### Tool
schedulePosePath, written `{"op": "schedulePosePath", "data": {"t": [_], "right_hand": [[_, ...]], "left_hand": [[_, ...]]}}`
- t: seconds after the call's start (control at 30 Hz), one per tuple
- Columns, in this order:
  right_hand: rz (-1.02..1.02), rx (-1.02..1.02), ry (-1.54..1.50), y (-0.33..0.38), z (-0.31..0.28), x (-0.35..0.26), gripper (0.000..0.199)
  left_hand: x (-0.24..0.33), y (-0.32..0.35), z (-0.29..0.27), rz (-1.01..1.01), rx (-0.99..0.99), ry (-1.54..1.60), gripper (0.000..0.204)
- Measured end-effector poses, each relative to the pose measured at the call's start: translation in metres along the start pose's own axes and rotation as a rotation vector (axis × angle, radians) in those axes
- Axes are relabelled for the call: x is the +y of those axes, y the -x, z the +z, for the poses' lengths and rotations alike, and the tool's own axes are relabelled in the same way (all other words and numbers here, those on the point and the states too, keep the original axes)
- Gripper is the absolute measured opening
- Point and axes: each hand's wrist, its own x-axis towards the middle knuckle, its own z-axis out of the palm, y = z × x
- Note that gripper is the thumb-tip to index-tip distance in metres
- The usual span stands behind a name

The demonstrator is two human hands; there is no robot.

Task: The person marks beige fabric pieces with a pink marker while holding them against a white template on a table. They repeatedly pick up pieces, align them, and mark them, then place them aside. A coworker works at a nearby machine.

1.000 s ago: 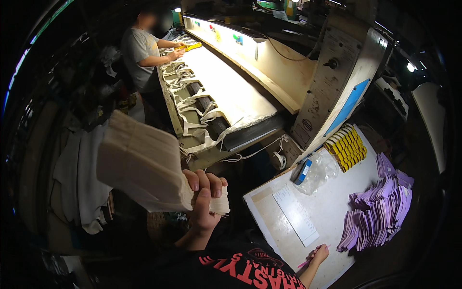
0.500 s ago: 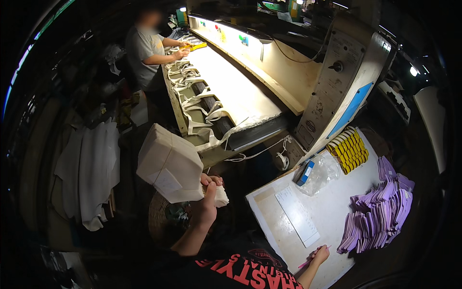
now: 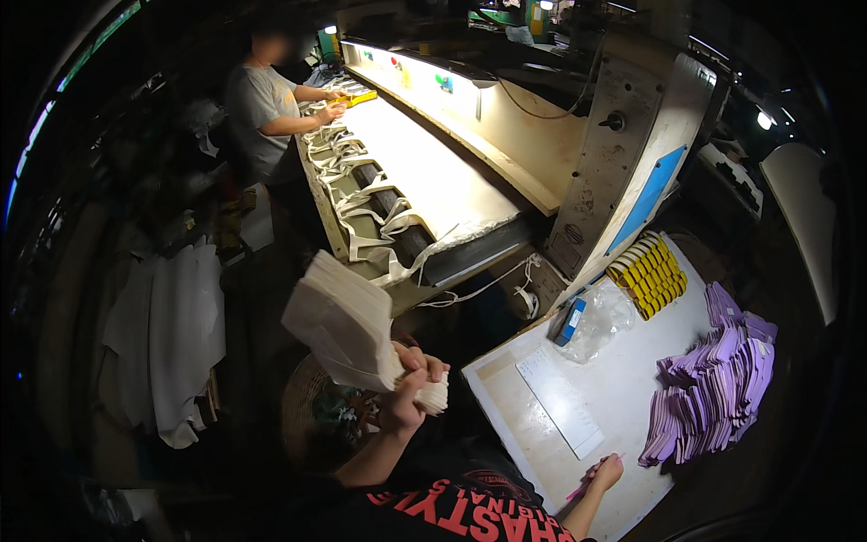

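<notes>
My left hand (image 3: 414, 384) is closed around the narrow end of a thick bundle of cream-coloured cut pieces (image 3: 341, 316), held up in the air and tilted. The layers fan slightly at the edge, and a band appears to cross the bundle near my fingers. Off to the right, my right hand (image 3: 607, 472) grips a thin pink pen (image 3: 578, 490) over the near edge of a white table (image 3: 623, 379). A white paper sheet (image 3: 559, 409) with writing lies just beyond that hand.
Stacked purple cut pieces (image 3: 709, 388), a yellow banded pile (image 3: 648, 275), a blue box (image 3: 570, 323) and clear plastic (image 3: 603, 325) sit on the table. Ahead, a person (image 3: 266, 108) works at a lit bench (image 3: 433, 172) lined with straps. A wicker basket (image 3: 301, 406) stands below my left hand.
My left hand and the cream bundle have shifted right and slightly down, and the bundle has turned to show its layered edge. My right hand has moved slightly, still holding the pen.
</notes>
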Motion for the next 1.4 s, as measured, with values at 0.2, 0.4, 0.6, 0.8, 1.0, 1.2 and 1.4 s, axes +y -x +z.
{"op": "schedulePosePath", "data": {"t": [0.2,0.4,0.6,0.8,1.0,1.2,1.4], "right_hand": [[0.041,0.011,0.005,-0.005,0.003,-0.003,0.035],[0.015,-0.017,-0.004,-0.004,0.0,0.0,0.037],[-0.007,-0.007,-0.017,-0.003,0.001,-0.001,0.037],[0.056,-0.056,-0.066,-0.002,-0.004,-0.006,0.036],[0.095,-0.085,-0.069,-0.011,-0.01,-0.003,0.034],[0.074,-0.025,-0.135,-0.021,-0.003,0.003,0.037],[0.113,-0.079,-0.135,-0.021,-0.005,0.002,0.036]], "left_hand": [[-0.053,0.045,-0.041,-0.295,-0.488,-0.741,0.031],[-0.102,0.101,-0.057,-0.573,-0.483,-0.738,0.033],[-0.138,0.106,-0.092,-1.015,-0.354,-0.317,0.026],[-0.222,0.128,-0.167,-1.249,-0.425,-1.025,0.042],[-0.234,0.14,-0.193,-1.151,-0.545,-1.063,0.042],[-0.232,0.134,-0.186,-1.194,-0.582,-1.031,0.037],[-0.234,0.139,-0.188,-1.205,-0.655,-1.083,0.048]]}}
